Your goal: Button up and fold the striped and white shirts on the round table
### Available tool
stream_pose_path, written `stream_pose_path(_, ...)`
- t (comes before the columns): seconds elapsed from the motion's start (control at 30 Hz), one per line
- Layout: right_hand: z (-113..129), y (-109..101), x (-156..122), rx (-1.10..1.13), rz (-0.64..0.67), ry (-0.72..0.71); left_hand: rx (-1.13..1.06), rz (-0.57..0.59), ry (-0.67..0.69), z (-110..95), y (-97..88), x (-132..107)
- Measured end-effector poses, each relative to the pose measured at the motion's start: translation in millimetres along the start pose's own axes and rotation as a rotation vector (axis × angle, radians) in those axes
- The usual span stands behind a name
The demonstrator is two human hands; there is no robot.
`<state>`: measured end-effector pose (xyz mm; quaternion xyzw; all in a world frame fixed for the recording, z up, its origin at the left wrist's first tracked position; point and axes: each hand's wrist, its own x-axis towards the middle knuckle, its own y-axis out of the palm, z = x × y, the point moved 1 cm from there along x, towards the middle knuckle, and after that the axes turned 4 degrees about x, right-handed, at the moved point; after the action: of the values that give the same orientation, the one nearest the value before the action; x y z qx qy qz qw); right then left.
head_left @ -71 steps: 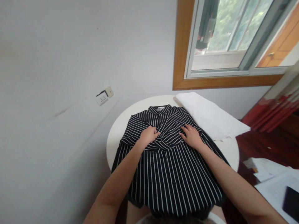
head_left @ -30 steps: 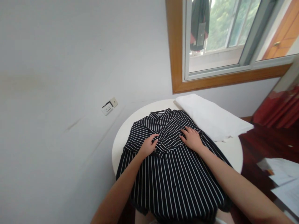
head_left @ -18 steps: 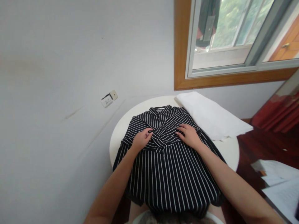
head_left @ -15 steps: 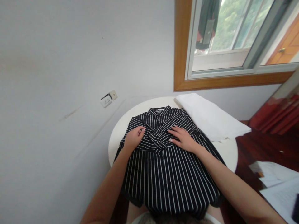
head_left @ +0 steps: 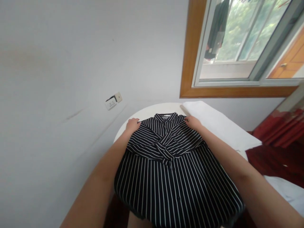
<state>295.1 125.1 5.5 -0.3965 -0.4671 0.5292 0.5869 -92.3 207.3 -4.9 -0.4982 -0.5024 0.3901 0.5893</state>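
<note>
A black shirt with thin white stripes (head_left: 166, 171) lies front up on a round white table (head_left: 147, 111), its sleeves folded across the chest and its collar at the far side. My left hand (head_left: 132, 124) grips the shirt's left shoulder edge. My right hand (head_left: 192, 121) grips the right shoulder edge beside the collar. Both forearms run along the sides of the shirt, whose hem hangs over the near table edge.
A folded white cloth (head_left: 220, 126) lies on the table to the right of the shirt. A grey wall with a socket (head_left: 113, 100) stands to the left, and a wood-framed window (head_left: 237, 53) is behind. A red curtain (head_left: 282, 126) hangs at the right.
Both hands slid from the crossed sleeves at the chest outward and up to the shirt's two shoulders. The view has moved closer over the table.
</note>
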Motion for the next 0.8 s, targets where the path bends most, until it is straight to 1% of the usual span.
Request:
stream_pose_path(0.1,-3,12,37,-0.006,0.005,0.058,-0.019,0.015,0.005,-8,13.8,19)
stream_pose_path(0.23,2,31,71,0.019,0.019,0.090,-0.048,0.024,0.046,-20,27.9,33)
stream_pose_path(0.33,5,43,94,0.050,0.019,0.121,-0.070,0.023,0.082,-32,33.0,43)
stream_pose_path(0.47,9,52,121,0.100,0.051,0.153,-0.102,0.044,0.115,-55,35.6,62)
stream_pose_path(0.57,12,54,134,0.159,0.099,0.155,-0.105,0.088,0.073,-73,35.9,77)
stream_pose_path(0.67,14,51,136,0.257,0.104,0.151,-0.097,0.145,-0.009,-83,31.8,88)
stream_pose_path(0.73,15,47,133,0.326,0.087,0.137,-0.101,0.156,-0.066,-86,24.3,92)
stream_pose_path(0.8,19,41,129,0.406,0.047,0.101,-0.110,0.122,-0.104,-86,11.5,95)
